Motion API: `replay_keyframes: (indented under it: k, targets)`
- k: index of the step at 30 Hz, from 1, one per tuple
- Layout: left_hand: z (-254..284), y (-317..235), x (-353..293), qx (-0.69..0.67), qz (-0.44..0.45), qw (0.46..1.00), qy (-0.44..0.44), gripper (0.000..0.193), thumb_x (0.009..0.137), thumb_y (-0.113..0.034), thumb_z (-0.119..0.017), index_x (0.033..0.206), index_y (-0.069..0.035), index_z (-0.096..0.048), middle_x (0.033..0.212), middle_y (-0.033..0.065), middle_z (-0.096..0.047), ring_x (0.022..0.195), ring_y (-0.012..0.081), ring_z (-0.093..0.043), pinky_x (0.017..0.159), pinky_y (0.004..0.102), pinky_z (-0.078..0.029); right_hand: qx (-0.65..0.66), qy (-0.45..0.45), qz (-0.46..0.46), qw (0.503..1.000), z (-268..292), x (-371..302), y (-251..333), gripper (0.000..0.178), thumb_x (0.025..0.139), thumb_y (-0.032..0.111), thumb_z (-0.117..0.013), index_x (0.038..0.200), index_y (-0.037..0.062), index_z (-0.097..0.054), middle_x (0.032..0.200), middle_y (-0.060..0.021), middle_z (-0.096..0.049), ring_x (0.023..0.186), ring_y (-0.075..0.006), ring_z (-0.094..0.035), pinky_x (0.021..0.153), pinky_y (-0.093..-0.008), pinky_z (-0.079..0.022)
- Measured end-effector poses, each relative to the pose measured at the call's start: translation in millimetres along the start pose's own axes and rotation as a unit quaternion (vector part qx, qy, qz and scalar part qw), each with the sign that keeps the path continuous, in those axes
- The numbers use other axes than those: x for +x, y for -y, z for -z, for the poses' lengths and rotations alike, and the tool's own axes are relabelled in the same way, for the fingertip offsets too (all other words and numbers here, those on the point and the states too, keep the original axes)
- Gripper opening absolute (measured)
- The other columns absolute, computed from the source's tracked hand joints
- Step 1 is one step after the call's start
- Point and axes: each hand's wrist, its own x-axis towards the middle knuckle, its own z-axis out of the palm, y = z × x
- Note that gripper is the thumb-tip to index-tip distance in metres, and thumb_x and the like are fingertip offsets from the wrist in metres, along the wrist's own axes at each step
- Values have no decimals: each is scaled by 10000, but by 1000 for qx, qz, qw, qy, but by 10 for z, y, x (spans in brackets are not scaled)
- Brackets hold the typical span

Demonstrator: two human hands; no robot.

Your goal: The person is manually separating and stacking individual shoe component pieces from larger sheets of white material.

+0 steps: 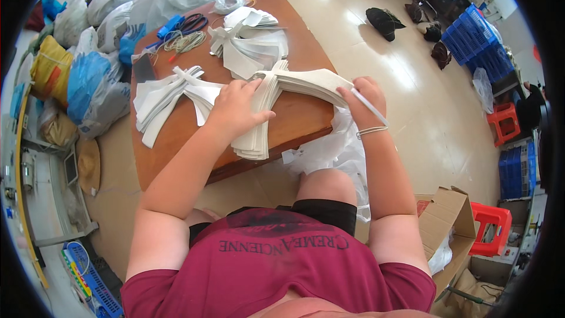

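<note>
A stack of white, curved, strap-like cut pieces [306, 82] lies near the right edge of the brown table, its arms fanning right and toward me. My left hand [235, 106] rests against this stack, thumb and fingers apart. At the stack's right end, my right hand [365, 99] is closed around a slim white pen-like stick [371, 108]. Its fingers also touch the tips of the pieces; how firmly is hidden. Another pile of similar pieces [162, 106] lies left of my left hand. A further pile [256, 47] sits beyond, toward the far edge.
On the wooden table [288, 15], dark-handled scissors [193, 23] lie beside a bundle of pale cord [185, 42]. Stuffed plastic bags [94, 88] crowd the left side. A cardboard box [447, 218] and a red stool [491, 229] stand at right. Blue crates [477, 44] are farther right.
</note>
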Motion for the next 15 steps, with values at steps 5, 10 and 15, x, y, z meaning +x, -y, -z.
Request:
replay_keyframes:
  k: [5,10,15]
  targets:
    - [-49,-157,-13,16,45,998,51,859,737,-383,-748,1424,-48,-355,1220,179,-551,1146,324,-521,996,414,-404,-102,42,70,991,-215,9,5,248,754,200,-712,873,14,-599,1074,-161,-627,932,-351,-612,821,-415,-506]
    - [-184,-131,-98,41,41,996,63,823,765,-364,-712,1418,-22,-345,1219,177,-568,1127,313,-546,975,417,-423,-105,136,1,985,-112,53,218,213,748,163,-698,874,18,-604,984,-158,-618,918,-346,-615,808,-421,-507]
    - [-91,-276,-108,59,72,993,77,800,787,-386,-678,1417,-21,-347,1181,173,-582,1115,302,-554,944,430,-436,-80,126,-8,989,-126,90,131,232,735,170,-710,888,23,-617,981,-152,-617,911,-347,-614,794,-423,-503]
